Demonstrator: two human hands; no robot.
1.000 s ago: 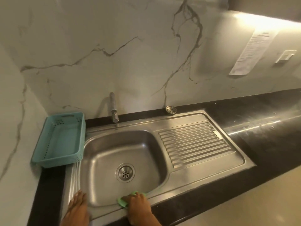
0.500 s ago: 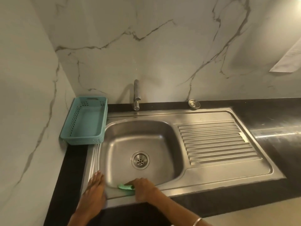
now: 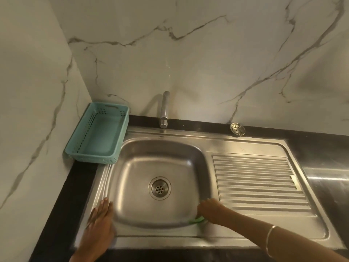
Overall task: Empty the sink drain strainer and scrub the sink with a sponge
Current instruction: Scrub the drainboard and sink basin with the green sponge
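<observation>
1. Head view, task things: the strainer (image 3: 237,128) lies out of the drain (image 3: 159,188), on the counter at the far right of the sink (image 3: 160,148), near the wall. The sponge (image 3: 197,220) is at the basin's near right corner.
2. Head view, hands: the right hand (image 3: 211,210) has its fingers curled over the sponge and presses it against the basin wall. The left hand (image 3: 101,220) lies flat, fingers straight, on the near left rim, holding nothing.
3. Step in hand: scrubbing; the strainer appears already removed.
4. Next move, as a judgement: steady pressure along the remaining walls, then the floor around the drain.
5. A basket (image 3: 98,133) and a tap (image 3: 164,110) stand at the far edge.
</observation>
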